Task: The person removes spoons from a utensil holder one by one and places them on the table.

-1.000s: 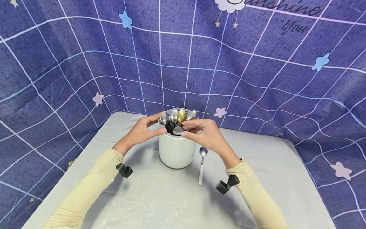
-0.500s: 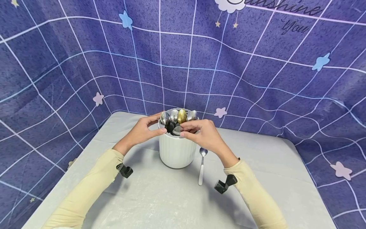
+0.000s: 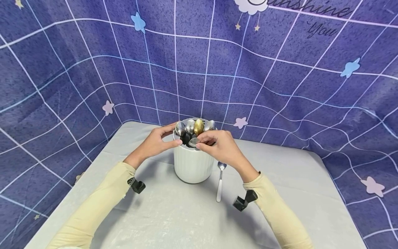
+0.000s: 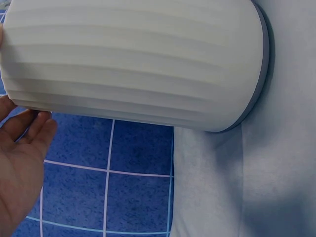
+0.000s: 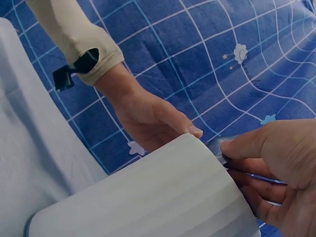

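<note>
A white ribbed utensil holder (image 3: 192, 166) stands upright on the table, several spoons in it with their bowls up, one of them a gold spoon (image 3: 199, 127). My left hand (image 3: 155, 141) grips the holder near its top, thumb at the front rim and fingers round the left side. At the front of the opening, my right hand (image 3: 219, 143) pinches the bowl of a silver spoon (image 3: 194, 142) between thumb and fingers; its handle is hidden inside. In the right wrist view that spoon's bowl (image 5: 217, 148) shows just past the rim, beside the thumb.
A white-handled spoon (image 3: 219, 183) lies on the table right of the holder, below my right hand. The grey cloth-covered table (image 3: 161, 221) meets a blue grid-patterned curtain (image 3: 192, 62) close behind the holder.
My right hand has shifted slightly left and its fingers have come together on the silver spoon's bowl. The left hand and the holder stay in place.
</note>
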A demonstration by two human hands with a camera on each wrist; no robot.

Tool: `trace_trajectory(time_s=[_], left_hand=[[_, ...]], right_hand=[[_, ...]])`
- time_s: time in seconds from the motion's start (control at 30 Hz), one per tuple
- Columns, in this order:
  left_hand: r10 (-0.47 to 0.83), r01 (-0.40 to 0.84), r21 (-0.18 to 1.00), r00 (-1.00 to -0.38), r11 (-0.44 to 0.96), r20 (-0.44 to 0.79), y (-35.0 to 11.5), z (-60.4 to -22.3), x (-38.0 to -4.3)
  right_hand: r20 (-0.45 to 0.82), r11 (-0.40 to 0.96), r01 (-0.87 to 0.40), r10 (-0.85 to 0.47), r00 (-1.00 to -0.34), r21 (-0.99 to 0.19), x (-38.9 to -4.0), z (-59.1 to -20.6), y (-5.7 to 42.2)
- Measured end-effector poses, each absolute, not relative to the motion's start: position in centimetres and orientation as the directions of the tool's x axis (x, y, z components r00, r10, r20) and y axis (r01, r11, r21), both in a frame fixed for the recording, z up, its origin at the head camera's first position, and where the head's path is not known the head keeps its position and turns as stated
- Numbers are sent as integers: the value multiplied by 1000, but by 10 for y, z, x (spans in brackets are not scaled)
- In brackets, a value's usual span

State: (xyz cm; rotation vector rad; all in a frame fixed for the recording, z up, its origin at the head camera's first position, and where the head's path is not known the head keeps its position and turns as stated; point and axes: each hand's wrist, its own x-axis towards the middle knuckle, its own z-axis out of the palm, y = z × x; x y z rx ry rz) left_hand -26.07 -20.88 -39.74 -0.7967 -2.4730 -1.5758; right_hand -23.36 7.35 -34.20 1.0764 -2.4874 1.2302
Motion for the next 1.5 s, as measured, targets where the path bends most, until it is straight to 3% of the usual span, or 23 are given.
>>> trace_trajectory(time_s=[1.13, 1.5], left_hand=[[364, 483, 812, -857, 328, 363, -208, -399, -262], [372, 485, 813, -854, 322, 363, -209, -398, -262]], right_hand=[[486, 301, -670, -500, -717, -679, -243, -320, 73], [530, 271, -708, -504, -682, -652, -243, -304, 71]])
